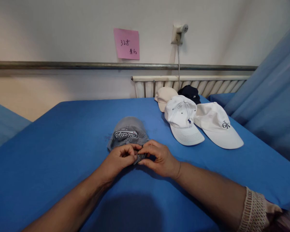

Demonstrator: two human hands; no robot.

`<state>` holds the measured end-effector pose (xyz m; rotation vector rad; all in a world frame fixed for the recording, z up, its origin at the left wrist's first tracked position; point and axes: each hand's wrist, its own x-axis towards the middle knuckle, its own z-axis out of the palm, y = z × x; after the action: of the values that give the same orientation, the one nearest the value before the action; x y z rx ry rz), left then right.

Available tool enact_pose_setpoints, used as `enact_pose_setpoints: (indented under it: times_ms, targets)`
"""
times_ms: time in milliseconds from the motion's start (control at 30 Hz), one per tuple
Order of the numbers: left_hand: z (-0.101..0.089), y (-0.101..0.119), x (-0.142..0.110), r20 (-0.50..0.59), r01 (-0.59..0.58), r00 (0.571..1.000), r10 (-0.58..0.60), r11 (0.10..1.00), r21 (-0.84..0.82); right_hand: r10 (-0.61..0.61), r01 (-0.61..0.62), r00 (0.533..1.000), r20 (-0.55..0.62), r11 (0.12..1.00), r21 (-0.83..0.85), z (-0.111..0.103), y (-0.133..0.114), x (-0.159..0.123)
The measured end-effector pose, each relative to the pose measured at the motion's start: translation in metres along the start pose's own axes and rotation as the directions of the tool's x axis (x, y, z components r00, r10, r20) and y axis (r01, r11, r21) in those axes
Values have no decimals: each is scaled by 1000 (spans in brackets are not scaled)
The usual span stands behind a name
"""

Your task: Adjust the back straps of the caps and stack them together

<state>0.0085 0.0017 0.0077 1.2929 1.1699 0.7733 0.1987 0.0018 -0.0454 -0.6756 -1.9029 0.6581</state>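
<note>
Fingertips (132, 158) of the left hand (120, 157) and right hand (162, 158) are meeting at a gray strap (142, 157), each grip pinching it. Just past them at 11 o'clock, a gray baseball cap (128, 132) with stitched lettering is lying on a blue sheet (50, 145). From that cap, a beige cap (168, 94) and navy cap (188, 92) are sitting toward 2 o'clock; a white polo-emblem cap (182, 117) and white monogrammed cap (217, 129) are resting toward 3. At 1 o'clock, a wall socket (175, 33) is holding a plug (178, 37).
</note>
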Motion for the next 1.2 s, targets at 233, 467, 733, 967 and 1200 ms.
enact_pose_setpoints:
  times_ms: [233, 467, 733, 967, 1200]
  targets:
    - [-1, 2, 0, 51, -34, 998, 34, 999, 7, -5, 5, 1000, 22, 1000, -5, -3, -2, 2]
    - [-3, 2, 3, 108, -84, 991, 74, 992, 89, -24, 24, 999, 38, 1000, -5, -2, 0, 3]
    - [-4, -1, 5, 88, -118, 991, 103, 976, 182, -23, 28, 997, 70, 997, -71, -2, 0, 2]
    - [-7, 2, 2, 175, -115, 982, 75, 966, 230, -24, 29, 995, 97, 998, -50, -3, -3, 3]
    - [-4, -5, 3, 98, -104, 991, 96, 991, 81, -28, 28, 1000, 9, 999, -26, -1, 0, 2]
